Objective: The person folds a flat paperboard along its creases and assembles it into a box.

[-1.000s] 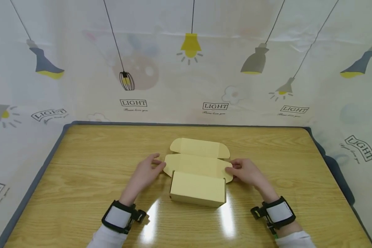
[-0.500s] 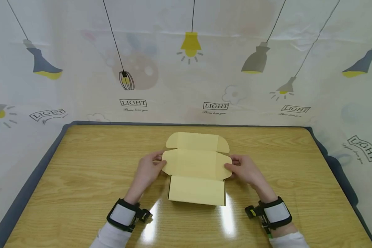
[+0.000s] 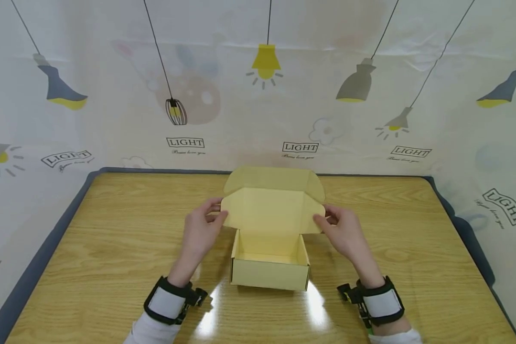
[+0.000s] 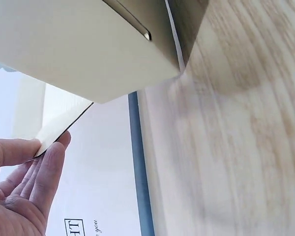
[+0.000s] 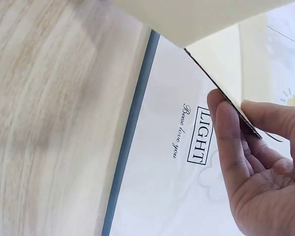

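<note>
Lid has been raised from its flatter lie a moment ago, so box interior is now exposed; box prob. being righted. Box is seen mid-counter, btwn hands; full base contact can't be told. Lid's side flaps are pinched, fingers part-curled, by L hand & R hand.

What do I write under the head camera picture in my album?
Left hand and right hand pinch the side flaps of an open cardboard box.
</note>
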Action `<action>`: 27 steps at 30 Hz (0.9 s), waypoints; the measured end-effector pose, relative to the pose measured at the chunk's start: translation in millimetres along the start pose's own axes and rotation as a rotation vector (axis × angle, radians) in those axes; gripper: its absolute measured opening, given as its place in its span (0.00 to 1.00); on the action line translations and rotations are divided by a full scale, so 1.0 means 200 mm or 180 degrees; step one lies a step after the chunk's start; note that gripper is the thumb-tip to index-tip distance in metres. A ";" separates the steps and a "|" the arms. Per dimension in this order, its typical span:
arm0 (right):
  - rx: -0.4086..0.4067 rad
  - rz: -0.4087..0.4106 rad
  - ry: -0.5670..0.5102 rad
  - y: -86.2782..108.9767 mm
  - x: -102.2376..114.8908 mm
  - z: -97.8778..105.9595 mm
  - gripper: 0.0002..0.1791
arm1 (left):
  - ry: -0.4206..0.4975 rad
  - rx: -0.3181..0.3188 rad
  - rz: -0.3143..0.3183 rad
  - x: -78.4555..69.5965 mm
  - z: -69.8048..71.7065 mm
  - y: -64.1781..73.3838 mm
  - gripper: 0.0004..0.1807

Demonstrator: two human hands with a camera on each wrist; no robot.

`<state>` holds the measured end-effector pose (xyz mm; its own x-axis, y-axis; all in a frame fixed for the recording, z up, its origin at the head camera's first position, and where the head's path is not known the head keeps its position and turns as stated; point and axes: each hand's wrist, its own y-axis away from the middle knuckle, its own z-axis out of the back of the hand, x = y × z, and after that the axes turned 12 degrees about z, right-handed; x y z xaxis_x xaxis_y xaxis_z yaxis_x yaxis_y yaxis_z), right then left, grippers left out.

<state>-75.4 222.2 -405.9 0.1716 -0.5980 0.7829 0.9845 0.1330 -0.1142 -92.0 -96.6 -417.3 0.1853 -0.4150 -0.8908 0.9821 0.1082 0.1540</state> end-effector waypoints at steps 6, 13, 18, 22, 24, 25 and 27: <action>-0.0393 0.0259 0.0048 0.01 0.04 -0.02 0.16 | 0.0201 -0.0172 -0.0208 -0.01 0.01 0.01 0.16; -0.0916 0.0615 0.0005 0.00 0.05 -0.07 0.08 | 0.0325 -0.0268 -0.0389 -0.01 0.00 0.01 0.13; -0.1144 0.1035 0.0181 0.00 0.04 -0.11 0.03 | 0.0360 -0.0378 -0.0340 0.01 -0.01 0.02 0.11; -0.1159 0.1214 0.0280 -0.01 0.03 -0.13 0.03 | 0.0405 -0.0501 -0.0302 0.01 -0.02 0.03 0.09; -0.1150 0.1204 0.0300 -0.01 0.03 -0.14 0.02 | 0.0449 -0.0525 -0.0296 0.02 -0.03 0.03 0.09; -0.1142 0.1199 0.0306 -0.02 0.03 -0.14 0.01 | 0.0475 -0.0525 -0.0289 0.02 -0.03 0.03 0.09; -0.1130 0.1180 0.0318 -0.02 0.03 -0.14 0.02 | 0.0511 -0.0524 -0.0274 0.02 -0.03 0.03 0.09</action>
<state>-76.8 196.1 -418.8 0.4963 -0.6365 0.5904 0.8056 0.0842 -0.5865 -85.3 -92.6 -422.2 0.0806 -0.2815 -0.9562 0.9731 0.2299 0.0143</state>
